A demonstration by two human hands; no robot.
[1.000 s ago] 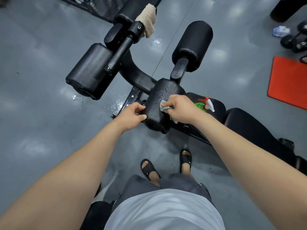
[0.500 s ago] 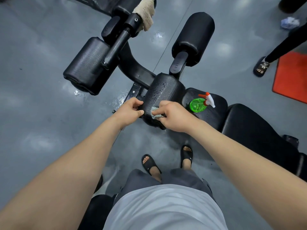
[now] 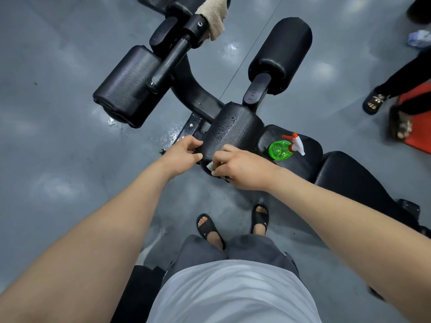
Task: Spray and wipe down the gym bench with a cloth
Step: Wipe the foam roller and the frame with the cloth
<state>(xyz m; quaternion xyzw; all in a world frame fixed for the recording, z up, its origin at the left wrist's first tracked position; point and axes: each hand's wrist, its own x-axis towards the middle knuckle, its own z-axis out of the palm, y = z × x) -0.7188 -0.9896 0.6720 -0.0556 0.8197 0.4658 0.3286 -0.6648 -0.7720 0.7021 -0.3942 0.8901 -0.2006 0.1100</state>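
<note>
A black gym bench stands on the grey floor, its seat (image 3: 307, 157) at centre right. The nearest roller pad (image 3: 231, 129) is beaded with spray drops. My left hand (image 3: 180, 155) grips the pad's near left end. My right hand (image 3: 240, 169) holds a small pale cloth (image 3: 211, 166) against the pad's near lower edge; the cloth is mostly hidden under my fingers. A green spray bottle (image 3: 281, 149) with a white and orange trigger stands on the seat, just right of my right hand.
Two more black roller pads (image 3: 282, 54) (image 3: 128, 87) stick out further away. A beige towel (image 3: 213, 18) hangs on the frame at the top. Another person's sandalled feet (image 3: 375, 102) stand by a red mat (image 3: 419, 131) at right. My own feet (image 3: 210, 227) are below the bench.
My right hand with the cloth has slid down the pad from its top face to the near lower edge. The left hand kept its grip. Another person's feet came into view at right.
</note>
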